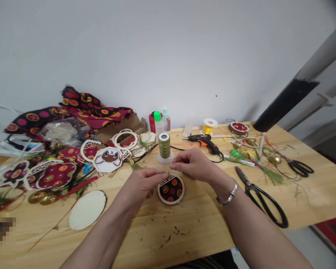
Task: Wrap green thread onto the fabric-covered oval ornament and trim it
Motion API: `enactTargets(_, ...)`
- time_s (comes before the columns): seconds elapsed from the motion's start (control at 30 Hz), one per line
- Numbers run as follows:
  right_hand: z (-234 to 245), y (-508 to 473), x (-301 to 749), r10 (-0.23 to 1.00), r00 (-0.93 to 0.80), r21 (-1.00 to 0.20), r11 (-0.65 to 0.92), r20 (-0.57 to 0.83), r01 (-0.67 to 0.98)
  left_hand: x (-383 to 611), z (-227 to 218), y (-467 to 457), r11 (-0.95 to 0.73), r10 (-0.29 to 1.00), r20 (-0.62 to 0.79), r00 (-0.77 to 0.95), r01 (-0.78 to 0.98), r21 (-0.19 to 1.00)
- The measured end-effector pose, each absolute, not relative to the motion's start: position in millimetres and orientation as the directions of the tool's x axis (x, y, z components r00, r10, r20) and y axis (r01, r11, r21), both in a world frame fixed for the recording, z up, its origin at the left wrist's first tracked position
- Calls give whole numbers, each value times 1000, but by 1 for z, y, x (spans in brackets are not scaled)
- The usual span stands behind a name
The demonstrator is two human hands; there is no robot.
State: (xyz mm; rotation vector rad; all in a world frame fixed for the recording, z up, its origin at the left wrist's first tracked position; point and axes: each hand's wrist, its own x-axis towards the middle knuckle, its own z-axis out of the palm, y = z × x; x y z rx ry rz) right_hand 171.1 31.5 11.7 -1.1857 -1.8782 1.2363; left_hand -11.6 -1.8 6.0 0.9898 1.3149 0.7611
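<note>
A round ornament (171, 190) with a pale rim, cut-out fretwork at its top and dark floral fabric lies on the wooden table in front of me. My left hand (145, 181) reaches its upper left edge, thumb and fingers pinched. Just above the ornament's top, my right hand (192, 164) is also closed in a pinch. The fingertips nearly meet, and whatever thin thing is between them is too small to make out. Right behind the hands stands a spool of olive-green thread (165, 146).
Large black-handled scissors (264, 200) lie right of my right arm; smaller scissors (299, 168) sit farther right. A glue gun (204, 142) and a yellow cord spool (208, 127) are behind. Patterned fabric (92, 108), wooden cutouts and an oval disc (87, 210) crowd the left. Dark scraps litter the front.
</note>
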Motion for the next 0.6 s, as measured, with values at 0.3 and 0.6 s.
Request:
enactTargets(0.3,15,38,180,973,-229,-940,48,-33,338,-11,8,-2,416,903,-419,97,47,908)
enactTargets(0.6,39,11,190,926,-109,-636,330,361,697,-11,8,-1,430,901,-428,75,-3,903)
